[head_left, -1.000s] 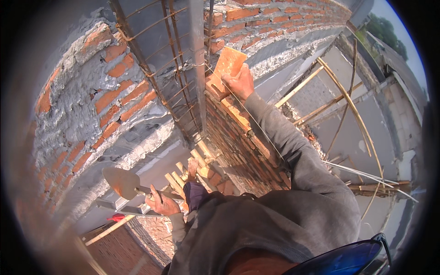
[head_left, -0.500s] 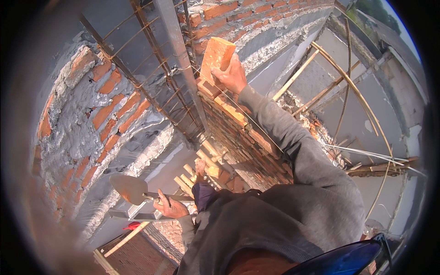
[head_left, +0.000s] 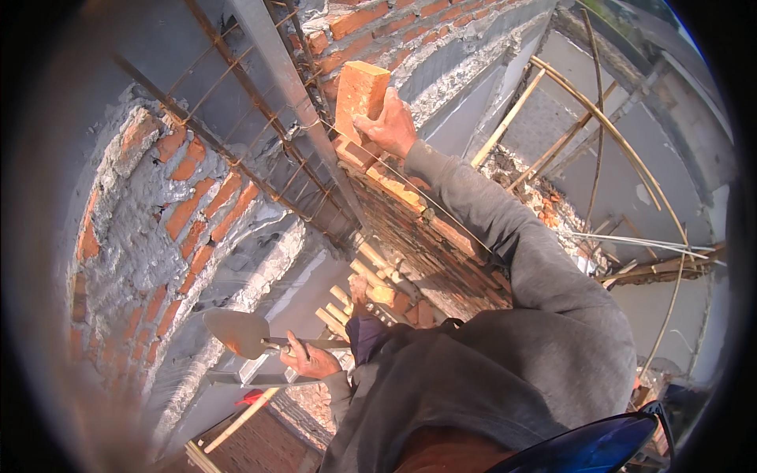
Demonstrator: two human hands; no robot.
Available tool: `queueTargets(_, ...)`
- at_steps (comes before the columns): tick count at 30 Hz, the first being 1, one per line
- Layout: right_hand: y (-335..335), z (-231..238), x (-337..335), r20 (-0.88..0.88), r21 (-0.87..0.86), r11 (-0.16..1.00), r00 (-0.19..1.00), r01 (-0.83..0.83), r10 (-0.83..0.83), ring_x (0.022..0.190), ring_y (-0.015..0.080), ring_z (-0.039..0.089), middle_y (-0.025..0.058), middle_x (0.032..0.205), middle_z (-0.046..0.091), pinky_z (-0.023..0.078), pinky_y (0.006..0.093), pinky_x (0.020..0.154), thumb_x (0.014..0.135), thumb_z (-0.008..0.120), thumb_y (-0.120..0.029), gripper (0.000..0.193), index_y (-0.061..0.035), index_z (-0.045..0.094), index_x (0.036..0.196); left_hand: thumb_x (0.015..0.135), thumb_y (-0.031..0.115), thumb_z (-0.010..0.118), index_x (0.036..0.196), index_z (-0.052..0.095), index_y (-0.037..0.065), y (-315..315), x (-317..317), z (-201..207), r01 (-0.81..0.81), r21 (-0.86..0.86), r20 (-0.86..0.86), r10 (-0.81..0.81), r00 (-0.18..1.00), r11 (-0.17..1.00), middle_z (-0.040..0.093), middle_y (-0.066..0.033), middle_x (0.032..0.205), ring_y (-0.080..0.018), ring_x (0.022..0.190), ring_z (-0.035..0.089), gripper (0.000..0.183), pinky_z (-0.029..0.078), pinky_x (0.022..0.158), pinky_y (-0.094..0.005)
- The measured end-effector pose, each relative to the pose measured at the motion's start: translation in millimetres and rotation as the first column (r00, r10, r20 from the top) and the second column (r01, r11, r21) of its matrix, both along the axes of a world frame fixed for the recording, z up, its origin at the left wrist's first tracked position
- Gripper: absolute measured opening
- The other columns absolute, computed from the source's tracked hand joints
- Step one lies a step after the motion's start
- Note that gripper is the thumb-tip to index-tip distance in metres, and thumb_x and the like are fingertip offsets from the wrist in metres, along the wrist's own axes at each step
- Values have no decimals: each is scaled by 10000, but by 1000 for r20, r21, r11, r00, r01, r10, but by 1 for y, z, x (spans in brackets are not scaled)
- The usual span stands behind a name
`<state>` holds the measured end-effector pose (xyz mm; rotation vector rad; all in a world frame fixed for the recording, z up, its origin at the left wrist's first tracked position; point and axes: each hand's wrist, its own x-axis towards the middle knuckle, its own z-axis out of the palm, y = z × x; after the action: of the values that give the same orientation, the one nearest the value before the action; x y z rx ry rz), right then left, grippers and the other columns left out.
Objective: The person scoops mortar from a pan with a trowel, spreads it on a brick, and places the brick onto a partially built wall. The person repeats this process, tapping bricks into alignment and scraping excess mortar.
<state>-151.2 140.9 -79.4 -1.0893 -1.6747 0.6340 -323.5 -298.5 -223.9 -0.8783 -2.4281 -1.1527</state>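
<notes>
An orange brick [head_left: 360, 93] stands on end in the grip of my right hand [head_left: 392, 126], fingers on its right side. Its lower end is over the near-column end of the brick wall [head_left: 410, 236]; whether it touches the top course I cannot tell. A taut string [head_left: 432, 202] runs along the wall top, below my right forearm. Lower down, my left hand [head_left: 314, 360] is closed round the handle of a trowel [head_left: 236, 332], whose flat blade points left, away from the wall.
Rusty rebar with ties [head_left: 260, 102] and a straight metal bar [head_left: 288, 71] rise beside the wall's end. A rough brick-and-mortar wall [head_left: 181, 213] stands left. Bamboo poles [head_left: 335, 303] lie below, near a bare foot [head_left: 359, 292]. Curved bamboo [head_left: 611, 126] and rubble [head_left: 544, 206] are at right.
The whole view has shifted slightly. My right hand still holds the brick over the wall's end, and my left hand still grips the trowel.
</notes>
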Motion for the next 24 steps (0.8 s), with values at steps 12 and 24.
queueTargets(12,-8,-42,0,212,-135,988,976,77,-47,995,420,705,280,1024,685,558,442,856,748,858,-359,678,77,520,1140,955,6,589,1330,702,62,10,3,-7,-1,70,65,-3,998,998,518,-185,1082,-355,999,553,396,466,859,-466)
queueTargets(24,-66,115,76,-65,179,918,927,-354,370,890,271,738,187,962,735,564,369,776,779,823,-254,488,46,583,1080,771,242,814,1433,597,-4,46,26,83,427,350,161,-502,850,834,498,-163,1210,-283,1100,558,739,492,923,-391)
